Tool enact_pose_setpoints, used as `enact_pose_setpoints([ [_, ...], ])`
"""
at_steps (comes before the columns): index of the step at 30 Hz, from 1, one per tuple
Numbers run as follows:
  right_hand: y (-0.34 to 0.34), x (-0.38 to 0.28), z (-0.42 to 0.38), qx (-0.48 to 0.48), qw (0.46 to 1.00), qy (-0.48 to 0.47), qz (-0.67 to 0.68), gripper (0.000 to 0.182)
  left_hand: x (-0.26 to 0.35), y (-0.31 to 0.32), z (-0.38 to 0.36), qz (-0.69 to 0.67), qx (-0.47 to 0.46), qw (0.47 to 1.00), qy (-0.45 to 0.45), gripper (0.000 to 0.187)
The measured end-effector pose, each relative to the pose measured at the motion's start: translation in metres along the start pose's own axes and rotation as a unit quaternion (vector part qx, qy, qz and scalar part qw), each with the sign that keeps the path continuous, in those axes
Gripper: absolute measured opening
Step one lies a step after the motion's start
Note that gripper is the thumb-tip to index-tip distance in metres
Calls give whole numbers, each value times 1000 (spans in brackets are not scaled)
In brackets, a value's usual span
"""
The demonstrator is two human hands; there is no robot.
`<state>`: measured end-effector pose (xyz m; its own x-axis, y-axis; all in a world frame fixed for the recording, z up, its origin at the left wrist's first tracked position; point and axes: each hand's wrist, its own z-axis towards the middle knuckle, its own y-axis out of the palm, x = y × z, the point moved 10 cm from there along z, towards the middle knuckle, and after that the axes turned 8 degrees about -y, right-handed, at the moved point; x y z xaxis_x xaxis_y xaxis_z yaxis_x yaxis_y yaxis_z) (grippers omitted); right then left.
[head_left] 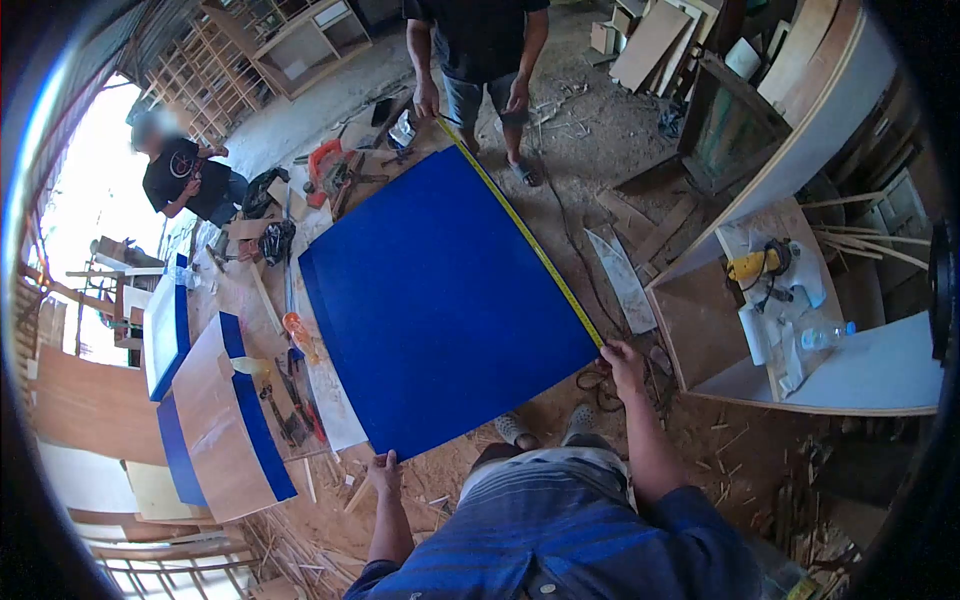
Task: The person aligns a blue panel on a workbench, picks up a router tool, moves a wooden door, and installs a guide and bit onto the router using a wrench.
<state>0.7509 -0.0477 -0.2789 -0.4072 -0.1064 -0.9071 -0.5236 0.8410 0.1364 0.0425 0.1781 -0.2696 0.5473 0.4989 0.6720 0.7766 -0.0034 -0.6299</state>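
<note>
A large blue panel (440, 300) lies in front of me, partly over the workbench. Along its right edge runs a yellow tape measure (520, 225), stretched from the far corner to the near right corner. There my right hand (625, 368) pinches the near end of the tape against the panel's corner. My left hand (383, 472) grips the panel's near left corner, its fingers partly hidden. Across from me, a co-worker's hand (427, 98) is at the tape's far end.
Tools, including pliers (308, 400) and an orange-handled item (300, 335), lie on the bench left of the panel. Blue-edged boards (225, 420) stand further left. On the right, a curved cabinet (690, 330) bears a yellow power tool (758, 262) and a bottle (825, 335). Another person (190, 180) sits far left.
</note>
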Motion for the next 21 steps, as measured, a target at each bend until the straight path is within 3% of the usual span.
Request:
enact_pose_setpoints([
  [4, -8, 6, 9, 9, 999, 11, 50, 17, 8, 4, -18, -38, -17, 997, -60, 31],
  [9, -13, 23, 9, 51, 990, 44, 120, 9, 14, 5, -19, -55, -25, 997, -51, 30],
  [15, -12, 54, 15, 70, 956, 167, 233, 9, 13, 3, -16, -39, -26, 998, -48, 28],
  [21, -12, 49, 17, 58, 952, 172, 244, 13, 12, 5, -18, -71, -33, 996, -51, 29],
])
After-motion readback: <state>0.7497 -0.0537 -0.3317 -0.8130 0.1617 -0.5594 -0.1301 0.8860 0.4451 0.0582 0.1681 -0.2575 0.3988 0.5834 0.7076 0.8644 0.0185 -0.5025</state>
